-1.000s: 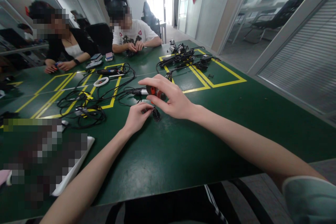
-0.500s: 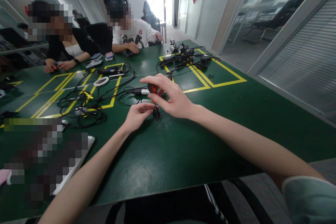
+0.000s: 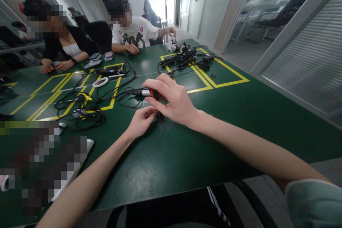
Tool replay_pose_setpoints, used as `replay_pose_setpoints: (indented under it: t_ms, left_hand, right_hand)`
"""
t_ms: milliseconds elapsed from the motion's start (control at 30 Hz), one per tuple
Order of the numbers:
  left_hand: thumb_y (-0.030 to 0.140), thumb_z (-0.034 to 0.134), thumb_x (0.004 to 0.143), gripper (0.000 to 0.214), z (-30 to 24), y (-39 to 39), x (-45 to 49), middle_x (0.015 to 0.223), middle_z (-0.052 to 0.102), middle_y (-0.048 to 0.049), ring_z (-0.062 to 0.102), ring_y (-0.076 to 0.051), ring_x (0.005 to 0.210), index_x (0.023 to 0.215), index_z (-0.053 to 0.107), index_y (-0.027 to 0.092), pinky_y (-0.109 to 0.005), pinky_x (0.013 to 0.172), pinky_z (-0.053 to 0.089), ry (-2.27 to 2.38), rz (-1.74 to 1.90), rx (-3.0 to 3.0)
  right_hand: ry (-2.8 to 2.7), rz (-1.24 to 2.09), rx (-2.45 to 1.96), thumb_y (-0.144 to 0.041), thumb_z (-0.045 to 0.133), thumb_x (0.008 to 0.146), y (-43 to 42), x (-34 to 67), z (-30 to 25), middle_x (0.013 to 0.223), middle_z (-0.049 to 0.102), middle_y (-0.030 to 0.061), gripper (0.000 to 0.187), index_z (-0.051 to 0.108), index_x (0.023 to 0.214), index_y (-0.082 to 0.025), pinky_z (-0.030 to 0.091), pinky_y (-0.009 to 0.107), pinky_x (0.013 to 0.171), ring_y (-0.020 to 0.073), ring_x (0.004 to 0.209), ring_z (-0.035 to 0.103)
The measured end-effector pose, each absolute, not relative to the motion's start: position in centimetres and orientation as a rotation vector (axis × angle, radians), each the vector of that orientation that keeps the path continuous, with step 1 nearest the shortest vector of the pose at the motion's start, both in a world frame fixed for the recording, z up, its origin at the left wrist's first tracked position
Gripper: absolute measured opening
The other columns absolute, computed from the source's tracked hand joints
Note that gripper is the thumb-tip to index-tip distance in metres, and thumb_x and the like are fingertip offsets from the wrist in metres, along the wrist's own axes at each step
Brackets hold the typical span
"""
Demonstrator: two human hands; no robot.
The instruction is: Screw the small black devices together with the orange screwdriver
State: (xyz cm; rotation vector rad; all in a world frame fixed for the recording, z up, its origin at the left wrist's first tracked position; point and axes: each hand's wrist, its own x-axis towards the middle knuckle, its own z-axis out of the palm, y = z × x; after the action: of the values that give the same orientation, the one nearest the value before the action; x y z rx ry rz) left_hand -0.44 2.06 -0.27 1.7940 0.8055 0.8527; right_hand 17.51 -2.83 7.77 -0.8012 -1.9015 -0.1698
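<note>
My right hand (image 3: pixel 173 101) is wrapped round a tool with an orange and black handle (image 3: pixel 155 93), its tip pointing down at a small black part (image 3: pixel 160 117) on the green table (image 3: pixel 187 149). My left hand (image 3: pixel 141 119) pinches that small black part from the left, fingers closed against it. A silver and black cable end (image 3: pixel 140 92) leads off the tool's handle to the left. Most of the tool is hidden under my right fingers.
A tangle of black cables (image 3: pixel 85 107) and a white ring (image 3: pixel 100 82) lie left of my hands. More black devices and cables (image 3: pixel 187 57) sit in a yellow-taped square behind. Two people sit at the far side. A white flat object (image 3: pixel 80 164) lies at the near left.
My right hand has curled tighter over the orange handle and lowered it slightly. The person in the white shirt has stretched an arm out to the devices at the back.
</note>
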Motion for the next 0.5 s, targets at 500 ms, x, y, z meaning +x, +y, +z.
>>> replay_pose_setpoints:
  t_ms: [500]
  left_hand:
    - [0.026, 0.092, 0.069, 0.047, -0.4, 0.6, 0.2, 0.113, 0.084, -0.0119, 0.079, -0.031, 0.11, 0.113, 0.078, 0.013, -0.05, 0.113, 0.058, 0.818, 0.873, 1.641]
  right_hand:
    - [-1.865, -0.278, -0.854, -0.024, 0.058, 0.107, -2.6, 17.8, 7.6, 0.108, 0.068, 0.0063, 0.024, 0.063, 0.13, -0.021, 0.056, 0.034, 0.074, 0.0209, 0.091, 0.066]
